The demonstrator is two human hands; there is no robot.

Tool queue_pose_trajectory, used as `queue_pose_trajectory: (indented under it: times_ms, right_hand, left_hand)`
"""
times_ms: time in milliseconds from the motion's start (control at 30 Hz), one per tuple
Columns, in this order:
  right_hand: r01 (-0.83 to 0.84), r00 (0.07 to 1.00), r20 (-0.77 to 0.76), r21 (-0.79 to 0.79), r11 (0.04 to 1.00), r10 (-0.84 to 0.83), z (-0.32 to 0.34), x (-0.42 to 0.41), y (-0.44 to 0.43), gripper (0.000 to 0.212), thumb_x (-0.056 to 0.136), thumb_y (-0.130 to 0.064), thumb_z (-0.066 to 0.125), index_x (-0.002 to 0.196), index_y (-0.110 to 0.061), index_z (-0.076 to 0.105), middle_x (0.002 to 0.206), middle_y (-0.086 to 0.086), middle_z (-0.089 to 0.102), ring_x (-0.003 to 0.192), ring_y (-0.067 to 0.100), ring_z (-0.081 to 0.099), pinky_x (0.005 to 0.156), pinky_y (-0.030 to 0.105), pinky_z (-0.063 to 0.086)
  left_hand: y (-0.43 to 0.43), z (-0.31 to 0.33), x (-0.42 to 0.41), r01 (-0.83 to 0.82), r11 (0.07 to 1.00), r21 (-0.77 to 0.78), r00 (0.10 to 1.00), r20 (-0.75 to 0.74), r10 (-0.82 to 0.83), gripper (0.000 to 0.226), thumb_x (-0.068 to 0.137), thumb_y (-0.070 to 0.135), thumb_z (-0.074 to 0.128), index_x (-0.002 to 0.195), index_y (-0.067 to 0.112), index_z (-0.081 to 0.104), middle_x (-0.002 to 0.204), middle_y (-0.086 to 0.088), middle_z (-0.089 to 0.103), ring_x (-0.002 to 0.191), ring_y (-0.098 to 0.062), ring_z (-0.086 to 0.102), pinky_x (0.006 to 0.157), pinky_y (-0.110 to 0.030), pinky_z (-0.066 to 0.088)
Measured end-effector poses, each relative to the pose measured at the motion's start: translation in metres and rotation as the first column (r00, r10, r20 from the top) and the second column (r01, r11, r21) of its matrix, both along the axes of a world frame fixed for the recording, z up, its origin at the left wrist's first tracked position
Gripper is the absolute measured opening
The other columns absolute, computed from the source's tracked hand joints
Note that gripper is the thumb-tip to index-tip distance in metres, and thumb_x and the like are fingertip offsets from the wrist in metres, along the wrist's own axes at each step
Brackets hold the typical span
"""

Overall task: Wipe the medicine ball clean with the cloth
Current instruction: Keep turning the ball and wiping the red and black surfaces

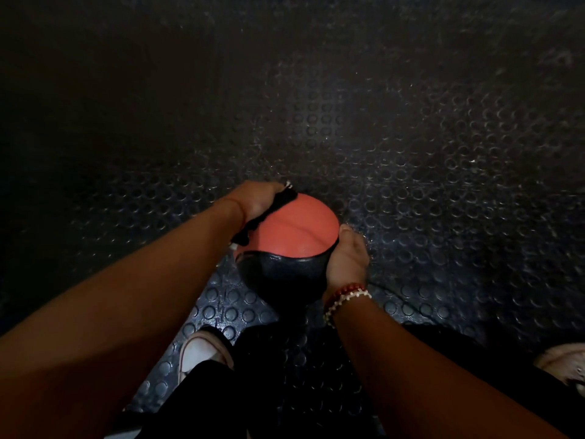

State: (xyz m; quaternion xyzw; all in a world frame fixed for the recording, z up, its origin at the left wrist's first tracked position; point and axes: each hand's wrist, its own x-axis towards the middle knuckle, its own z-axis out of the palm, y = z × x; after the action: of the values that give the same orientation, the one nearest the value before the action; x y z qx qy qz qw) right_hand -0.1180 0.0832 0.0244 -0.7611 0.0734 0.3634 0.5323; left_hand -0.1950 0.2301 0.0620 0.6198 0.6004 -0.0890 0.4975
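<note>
A medicine ball [294, 232], red-orange on top and black on its near side, sits low in the middle of the head view, above the floor. My left hand [258, 201] grips a dark cloth [269, 213] and presses it against the ball's upper left side. The cloth hangs down along the ball's left edge. My right hand [346, 261] cups the ball's right side, thumb on the red part, fingers hidden behind the ball. A beaded bracelet circles my right wrist.
Black rubber flooring [411, 185] with raised round studs spreads all around. My own legs in dark trousers and a white shoe [202, 351] are below the ball; another shoe [563, 362] shows at the right edge. The scene is dim.
</note>
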Motion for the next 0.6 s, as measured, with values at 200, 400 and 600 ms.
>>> queue_pose_trajectory:
  times_ms: [200,400,600]
  right_hand:
    - [0.023,0.998,-0.065,-0.049,0.999,-0.026,-0.005,0.004,0.01,0.021,0.094,-0.032,0.05,0.092,-0.018,0.066,0.098,0.004,0.067,0.1,0.025,0.062,0.09,0.037,0.052]
    - [0.069,0.983,-0.167,-0.049,0.996,-0.076,0.003,0.013,0.015,0.028,0.095,-0.029,0.046,0.105,-0.011,0.065,0.106,0.006,0.064,0.097,0.023,0.059,0.087,0.033,0.049]
    - [0.041,0.955,-0.293,-0.042,0.998,-0.051,-0.012,0.019,0.021,0.065,0.063,-0.058,0.049,0.113,-0.02,0.063,0.118,0.001,0.064,0.104,0.025,0.06,0.099,0.044,0.047]
  left_hand:
    - [-0.048,-0.008,-0.026,0.229,0.718,0.657,0.92,0.094,-0.379,0.05,0.092,0.052,0.046,0.131,0.026,0.063,0.131,-0.006,0.06,0.122,-0.024,0.053,0.106,-0.031,0.036]
    - [-0.038,-0.022,-0.026,0.255,0.586,0.769,0.856,0.102,-0.507,0.052,0.088,0.053,0.051,0.129,0.025,0.064,0.13,-0.003,0.062,0.119,-0.021,0.055,0.104,-0.026,0.037]
    - [-0.026,-0.043,-0.044,-0.407,0.912,-0.051,0.807,0.448,0.385,0.037,0.084,0.056,0.055,0.103,0.032,0.074,0.114,0.011,0.07,0.112,-0.008,0.062,0.109,-0.033,0.04]
